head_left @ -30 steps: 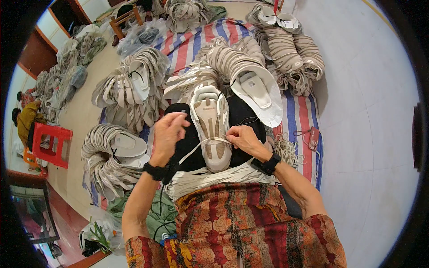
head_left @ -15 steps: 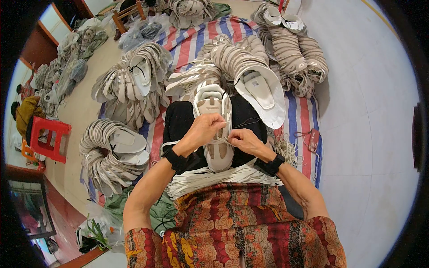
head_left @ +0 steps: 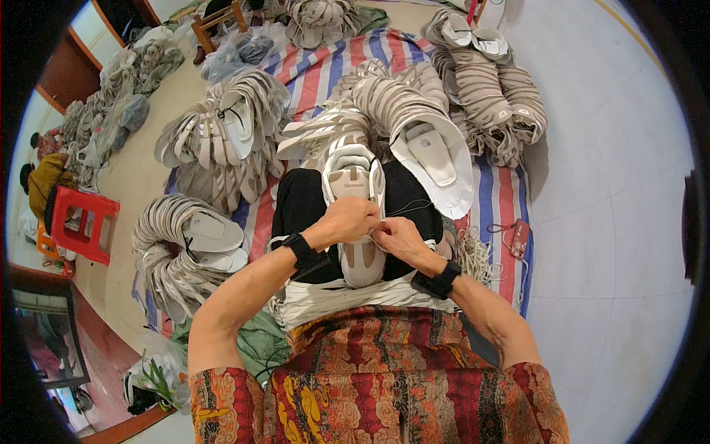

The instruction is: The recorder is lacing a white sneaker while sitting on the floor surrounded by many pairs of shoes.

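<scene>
The beige shoe upper (head_left: pixel 362 260) is set centrally on the black-clad lap (head_left: pixel 297 198), toe near; left hand (head_left: pixel 350 220) and right hand (head_left: pixel 400 240) are pinched side by side, seemingly on a lace (head_left: pixel 382 220), best drawn flat and evenly.

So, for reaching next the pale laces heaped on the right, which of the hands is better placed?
Probably the right hand: it is nearer the heaped laces, while the left hand is over the shoe, farther away.
</scene>
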Demonstrator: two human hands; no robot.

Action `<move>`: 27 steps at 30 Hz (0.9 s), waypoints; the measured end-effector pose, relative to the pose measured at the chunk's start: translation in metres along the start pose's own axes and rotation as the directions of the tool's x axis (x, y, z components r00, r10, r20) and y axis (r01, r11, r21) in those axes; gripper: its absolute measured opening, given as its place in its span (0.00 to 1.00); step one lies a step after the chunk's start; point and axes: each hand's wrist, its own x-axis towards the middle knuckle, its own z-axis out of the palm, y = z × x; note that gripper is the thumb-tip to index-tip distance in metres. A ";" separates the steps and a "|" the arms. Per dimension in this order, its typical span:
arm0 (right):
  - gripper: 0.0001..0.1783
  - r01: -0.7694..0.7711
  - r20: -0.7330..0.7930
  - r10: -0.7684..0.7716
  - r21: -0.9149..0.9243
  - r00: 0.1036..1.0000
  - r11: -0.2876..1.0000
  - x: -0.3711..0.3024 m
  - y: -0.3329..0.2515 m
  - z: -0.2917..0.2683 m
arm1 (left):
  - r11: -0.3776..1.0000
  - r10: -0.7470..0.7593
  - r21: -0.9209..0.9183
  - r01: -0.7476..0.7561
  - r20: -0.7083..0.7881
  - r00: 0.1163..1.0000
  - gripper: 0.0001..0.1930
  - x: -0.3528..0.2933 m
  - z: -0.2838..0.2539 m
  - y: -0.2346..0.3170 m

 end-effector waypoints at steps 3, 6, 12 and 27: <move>0.10 -0.260 0.205 0.192 0.396 0.960 0.881 -0.007 -0.001 -0.009 | 0.998 0.020 -0.058 -0.023 -0.057 0.998 0.09 -0.010 0.002 0.000; 0.07 -0.245 0.209 0.181 0.341 0.961 0.908 -0.008 0.001 -0.010 | 0.994 0.105 0.025 -0.103 -0.157 0.982 0.09 -0.010 0.005 0.000; 0.08 -0.079 0.123 0.040 0.331 0.992 0.940 -0.005 0.001 -0.001 | 0.913 -0.028 -0.407 0.017 -0.020 0.999 0.08 -0.024 0.003 0.002; 0.19 0.461 0.260 -0.384 -0.400 0.886 0.792 0.023 -0.007 -0.032 | 0.947 0.023 -0.251 -0.200 -0.567 0.823 0.03 -0.009 0.008 -0.015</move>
